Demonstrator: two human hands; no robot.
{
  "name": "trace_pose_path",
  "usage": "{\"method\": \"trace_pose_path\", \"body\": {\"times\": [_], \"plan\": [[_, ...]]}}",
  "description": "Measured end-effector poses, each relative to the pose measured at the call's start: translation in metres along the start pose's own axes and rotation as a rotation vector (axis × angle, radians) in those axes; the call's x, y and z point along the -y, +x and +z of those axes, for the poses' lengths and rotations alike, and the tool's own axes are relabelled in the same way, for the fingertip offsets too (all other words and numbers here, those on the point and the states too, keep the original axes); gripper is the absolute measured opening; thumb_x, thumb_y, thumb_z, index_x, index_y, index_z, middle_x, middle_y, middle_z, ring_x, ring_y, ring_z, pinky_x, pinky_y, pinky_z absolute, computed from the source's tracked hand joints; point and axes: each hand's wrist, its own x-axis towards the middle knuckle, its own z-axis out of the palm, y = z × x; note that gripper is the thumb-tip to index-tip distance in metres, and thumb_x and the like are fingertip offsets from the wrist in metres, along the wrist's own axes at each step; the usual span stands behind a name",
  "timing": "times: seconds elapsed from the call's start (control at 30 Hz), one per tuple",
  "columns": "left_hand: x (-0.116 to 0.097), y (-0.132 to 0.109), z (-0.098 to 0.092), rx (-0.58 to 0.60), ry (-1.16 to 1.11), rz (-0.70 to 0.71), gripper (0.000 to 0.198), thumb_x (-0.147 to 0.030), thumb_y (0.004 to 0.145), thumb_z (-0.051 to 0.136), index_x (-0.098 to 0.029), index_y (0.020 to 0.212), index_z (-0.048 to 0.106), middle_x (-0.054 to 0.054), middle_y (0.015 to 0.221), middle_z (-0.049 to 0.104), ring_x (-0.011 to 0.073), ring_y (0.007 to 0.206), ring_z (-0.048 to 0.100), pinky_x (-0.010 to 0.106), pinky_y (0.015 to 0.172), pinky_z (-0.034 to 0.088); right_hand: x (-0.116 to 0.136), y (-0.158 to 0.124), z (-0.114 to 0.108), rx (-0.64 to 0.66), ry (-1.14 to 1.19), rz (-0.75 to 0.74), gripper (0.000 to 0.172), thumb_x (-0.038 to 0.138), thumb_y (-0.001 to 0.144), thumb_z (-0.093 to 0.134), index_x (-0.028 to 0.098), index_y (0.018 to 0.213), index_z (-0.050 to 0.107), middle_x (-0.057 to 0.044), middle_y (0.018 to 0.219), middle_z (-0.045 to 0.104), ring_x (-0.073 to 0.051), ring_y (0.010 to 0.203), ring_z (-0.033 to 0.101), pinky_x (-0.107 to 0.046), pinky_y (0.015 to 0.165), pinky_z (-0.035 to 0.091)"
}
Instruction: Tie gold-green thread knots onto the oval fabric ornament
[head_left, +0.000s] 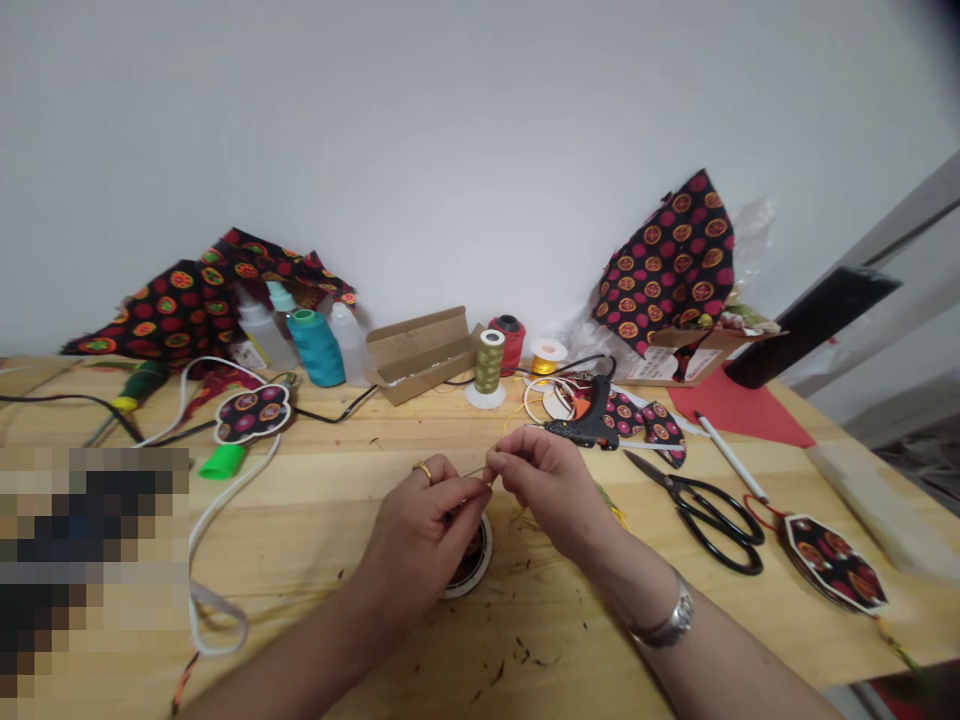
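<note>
My left hand (420, 520), with a ring on one finger, pinches a thin dark cord (478, 471) above the table. Close beside it, my right hand (551, 485) is closed on the same cord with thumb and fingertips. A round white-rimmed piece with dark patterned fabric (478, 575) is directly below my left hand and partly hidden by it. Just past my right hand lies a black glue gun (592, 420). A pair of black scissors (705, 510) rests to the right, blades toward the glue gun.
Along the wall stand a teal thread cone (318, 348), an olive thread spool (490, 362) and an open cardboard box (420, 360). A flower-shaped fabric piece (253, 412) and a green cap (223, 461) lie left; an octagonal fabric piece (832, 562) and white pen (731, 458) right.
</note>
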Motion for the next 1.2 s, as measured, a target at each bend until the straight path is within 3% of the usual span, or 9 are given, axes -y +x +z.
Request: {"method": "trace_pose_path", "body": {"times": [0.17, 0.33, 0.4, 0.47, 0.6, 0.73, 0.83, 0.93, 1.2], "plan": [[0.0, 0.0, -0.001, 0.0, 0.029, 0.038, 0.02, -0.023, 0.082, 0.049, -0.019, 0.076, 0.068, 0.004, 0.072, 0.054, 0.0168, 0.072, 0.054, 0.029, 0.067, 0.042, 0.001, -0.001, -0.002, 0.015, 0.006, -0.026, 0.009, 0.023, 0.068, 0.059, 0.018, 0.065, 0.053, 0.005, 0.054, 0.053, -0.007, 0.043, 0.036, -0.021, 0.042, 0.029], [0.001, 0.0, -0.009, -0.395, 0.085, 0.055, 0.009, -0.021, 0.077, 0.056, -0.019, 0.07, 0.061, 0.009, 0.119, 0.046, 0.0267, 0.108, 0.043, 0.043, 0.093, 0.033, -0.003, 0.002, -0.007, -0.014, -0.101, -0.131, 0.007, 0.022, 0.071, 0.057, 0.018, 0.066, 0.054, 0.004, 0.056, 0.053, -0.009, 0.049, 0.043, -0.022, 0.05, 0.036], [0.001, 0.001, -0.01, -0.545, 0.013, 0.05, 0.003, -0.018, 0.077, 0.056, -0.019, 0.075, 0.058, 0.008, 0.127, 0.041, 0.0259, 0.114, 0.041, 0.044, 0.098, 0.03, -0.004, 0.002, -0.007, -0.013, -0.138, -0.165, 0.007, 0.021, 0.071, 0.057, 0.018, 0.066, 0.055, 0.003, 0.058, 0.055, -0.01, 0.054, 0.047, -0.023, 0.054, 0.038], [0.0, 0.002, -0.009, -0.59, -0.137, 0.07, 0.011, -0.015, 0.078, 0.055, -0.02, 0.087, 0.056, 0.007, 0.128, 0.042, 0.0245, 0.12, 0.038, 0.042, 0.102, 0.028, -0.005, 0.002, -0.006, 0.0, -0.163, -0.186, 0.007, 0.019, 0.072, 0.057, 0.017, 0.065, 0.055, 0.002, 0.06, 0.056, -0.011, 0.057, 0.05, -0.024, 0.058, 0.04], [-0.002, 0.0, -0.001, -0.303, -0.516, 0.001, 0.037, -0.016, 0.081, 0.051, -0.023, 0.118, 0.047, 0.009, 0.13, 0.047, 0.0229, 0.122, 0.041, 0.039, 0.1, 0.034, -0.003, -0.001, -0.003, 0.044, -0.134, -0.171, 0.006, 0.018, 0.071, 0.057, 0.018, 0.066, 0.054, 0.002, 0.06, 0.056, -0.011, 0.058, 0.051, -0.025, 0.059, 0.041], [-0.002, -0.004, 0.002, -0.037, -0.651, -0.148, 0.046, -0.021, 0.082, 0.05, -0.023, 0.127, 0.04, 0.01, 0.115, 0.058, 0.0205, 0.099, 0.058, 0.032, 0.08, 0.047, -0.001, -0.004, 0.0, 0.055, -0.179, -0.141, 0.005, 0.016, 0.07, 0.057, 0.018, 0.066, 0.054, 0.003, 0.06, 0.054, -0.011, 0.057, 0.048, -0.024, 0.057, 0.039], [-0.001, -0.005, 0.001, 0.005, -0.566, -0.192, 0.04, -0.026, 0.083, 0.051, -0.022, 0.122, 0.045, 0.004, 0.085, 0.063, 0.0152, 0.072, 0.06, 0.026, 0.063, 0.048, -0.002, -0.005, 0.0, 0.063, -0.216, -0.154, 0.006, 0.014, 0.07, 0.056, 0.017, 0.065, 0.055, 0.003, 0.06, 0.055, -0.011, 0.058, 0.049, -0.024, 0.058, 0.04], [0.0, -0.004, -0.001, 0.002, -0.462, -0.209, 0.033, -0.028, 0.083, 0.05, -0.021, 0.115, 0.051, -0.003, 0.064, 0.054, 0.012, 0.055, 0.052, 0.022, 0.052, 0.043, -0.004, -0.005, 0.0, 0.076, -0.198, -0.169, 0.006, 0.014, 0.07, 0.057, 0.017, 0.065, 0.055, 0.002, 0.062, 0.056, -0.011, 0.059, 0.05, -0.024, 0.059, 0.041], [-0.003, 0.002, -0.003, -0.093, -0.373, -0.215, 0.017, -0.026, 0.077, 0.058, -0.021, 0.088, 0.07, 0.001, 0.078, 0.067, 0.0156, 0.073, 0.058, 0.023, 0.065, 0.043, -0.005, -0.002, -0.002, 0.045, -0.269, -0.186, 0.006, 0.017, 0.071, 0.058, 0.017, 0.066, 0.057, 0.001, 0.062, 0.059, -0.012, 0.059, 0.051, -0.024, 0.059, 0.041]]}}
